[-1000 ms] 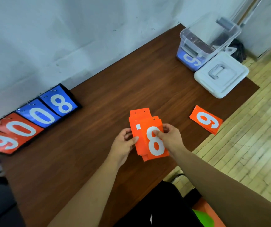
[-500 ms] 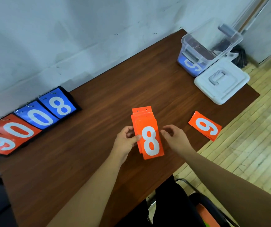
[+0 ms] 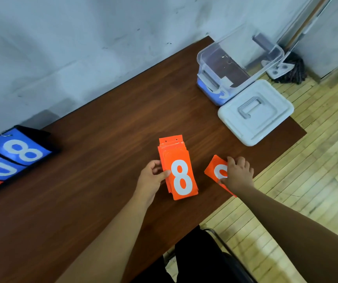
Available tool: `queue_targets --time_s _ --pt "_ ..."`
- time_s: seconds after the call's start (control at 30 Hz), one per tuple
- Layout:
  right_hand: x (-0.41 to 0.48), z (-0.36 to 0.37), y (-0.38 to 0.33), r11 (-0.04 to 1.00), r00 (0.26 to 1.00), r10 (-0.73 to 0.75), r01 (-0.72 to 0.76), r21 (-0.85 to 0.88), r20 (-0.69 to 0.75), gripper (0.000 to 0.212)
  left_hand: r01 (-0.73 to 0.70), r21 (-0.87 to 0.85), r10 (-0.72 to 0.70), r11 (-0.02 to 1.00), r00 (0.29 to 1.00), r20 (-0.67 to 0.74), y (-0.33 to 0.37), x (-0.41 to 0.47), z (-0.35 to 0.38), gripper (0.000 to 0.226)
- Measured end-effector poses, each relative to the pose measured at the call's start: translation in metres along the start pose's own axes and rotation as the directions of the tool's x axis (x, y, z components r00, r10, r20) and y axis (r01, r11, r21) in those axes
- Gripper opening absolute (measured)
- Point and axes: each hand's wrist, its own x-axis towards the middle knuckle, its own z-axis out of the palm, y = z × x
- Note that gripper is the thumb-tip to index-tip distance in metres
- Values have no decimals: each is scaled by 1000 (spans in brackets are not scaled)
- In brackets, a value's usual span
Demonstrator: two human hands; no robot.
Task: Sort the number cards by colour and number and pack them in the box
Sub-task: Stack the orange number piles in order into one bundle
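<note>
My left hand point(image 3: 151, 178) holds a stack of orange number cards point(image 3: 177, 168) by its left edge, a white 8 on top. To the right, the orange 9 card point(image 3: 215, 169) lies on the brown table point(image 3: 103, 144) near its front edge. My right hand point(image 3: 238, 174) rests on top of that card, fingers spread over it and thumb at its near edge; most of the digit is covered. A clear plastic box point(image 3: 239, 64) stands at the table's far right corner with blue cards in its bottom.
The box's white lid point(image 3: 255, 112) lies flat just in front of the box. A flip scoreboard point(image 3: 15, 158) with blue and orange digits leans at the far left. A mop head sits on the wooden floor behind the box. A black chair is below the table edge.
My right hand left the stack and moved right onto the orange 9 card. My left hand keeps the stack, now squared up with the 8 on top.
</note>
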Motion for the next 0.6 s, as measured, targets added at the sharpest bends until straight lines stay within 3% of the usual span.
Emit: queue_targets --time_s 0.13,0.3,0.43,0.5,0.6 --pt "10 -4 -7 999 997 30 -31 19 74 82 35 -32 -36 999 999 -38 -1 10 10 32" --pt "9 2 -14 997 998 -53 54 46 -20 44 50 -53 -55 997 995 -85 -4 14 10 32" --pt "12 -5 -20 961 995 -41 14 276 91 36 41 -35 -46 999 989 -143 -4 15 0 31" --pt "22 -17 -20 834 990 39 -107 541 135 38 39 -40 -45 998 986 -161 -5 16 -5 29" --pt "30 -40 -36 442 982 41 -183 878 184 36 33 -44 -41 998 982 -184 -3 15 -11 28"
